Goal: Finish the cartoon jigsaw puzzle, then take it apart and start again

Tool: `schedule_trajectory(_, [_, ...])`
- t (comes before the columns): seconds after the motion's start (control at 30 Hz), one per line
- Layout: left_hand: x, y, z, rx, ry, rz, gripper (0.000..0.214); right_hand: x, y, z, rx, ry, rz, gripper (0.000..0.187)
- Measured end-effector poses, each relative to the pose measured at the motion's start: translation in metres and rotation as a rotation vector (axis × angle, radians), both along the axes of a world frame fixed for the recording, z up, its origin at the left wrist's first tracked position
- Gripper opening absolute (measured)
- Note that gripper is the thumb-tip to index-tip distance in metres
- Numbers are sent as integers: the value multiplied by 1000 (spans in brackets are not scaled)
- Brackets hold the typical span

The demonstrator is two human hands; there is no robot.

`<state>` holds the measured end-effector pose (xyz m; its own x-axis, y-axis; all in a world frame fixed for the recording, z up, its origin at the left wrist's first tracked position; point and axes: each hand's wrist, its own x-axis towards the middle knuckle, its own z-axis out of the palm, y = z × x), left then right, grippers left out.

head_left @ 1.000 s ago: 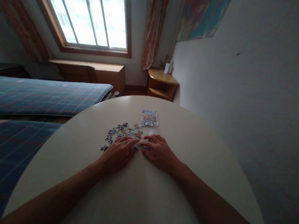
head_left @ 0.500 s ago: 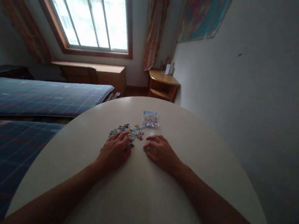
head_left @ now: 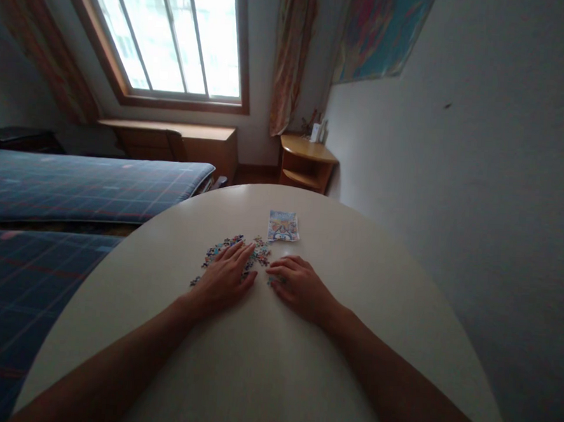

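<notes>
Head view: left hand (head_left: 225,281) flat, fingers apart, on pieces (head_left: 261,255); right hand (head_left: 299,287) beside, fingers curled, hold unclear; bare worktop (head_left: 263,369) around.

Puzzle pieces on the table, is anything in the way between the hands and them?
Nothing visible is. The left hand lies flat on the pile of small colourful jigsaw pieces on the round white table. The right hand rests beside it, near a few loose pieces. The picture card lies beyond the pile.
</notes>
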<state>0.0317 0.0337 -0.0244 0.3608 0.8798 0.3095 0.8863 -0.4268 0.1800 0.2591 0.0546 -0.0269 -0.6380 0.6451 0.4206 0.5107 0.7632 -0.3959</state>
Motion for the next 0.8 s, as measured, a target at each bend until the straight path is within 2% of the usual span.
schedule_trajectory(0.17, [-3,7,-4,-17,-41,39,47,-1,1,1,7,-10,-28,21])
schedule_trajectory(0.33, [-17,29,1,-33,-65,100,36,0,1,1,11,-3,-13,20])
schedule_trajectory(0.57, [-31,65,15,-106,-9,23,27,1,1,0,7,-1,-12,18])
schedule_trajectory(0.8, [-26,79,22,-181,18,-55,25,1,1,0,-17,-1,-11,18])
